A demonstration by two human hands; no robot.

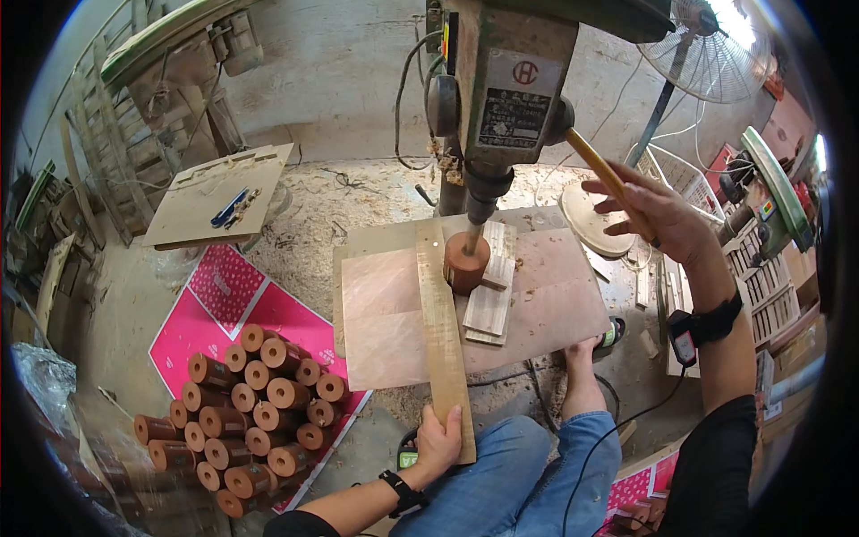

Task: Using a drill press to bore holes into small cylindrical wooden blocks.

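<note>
One reddish-brown wooden cylinder (466,261) stands upright under the drill (501,98), beside one long wooden strip (443,336). The left hand (438,440) presses that strip's near end, fingers closed over it. The right hand (658,215) is wrapped around one yellow lever (601,170), up right of the cylinder.

One wooden cylinder (466,261) stands under the single drill press (501,89). Roughly two dozen like cylinders (250,412) lie stacked on the floor. One long wooden strip (443,336) crosses the one board (385,313). One fan (711,49).
</note>
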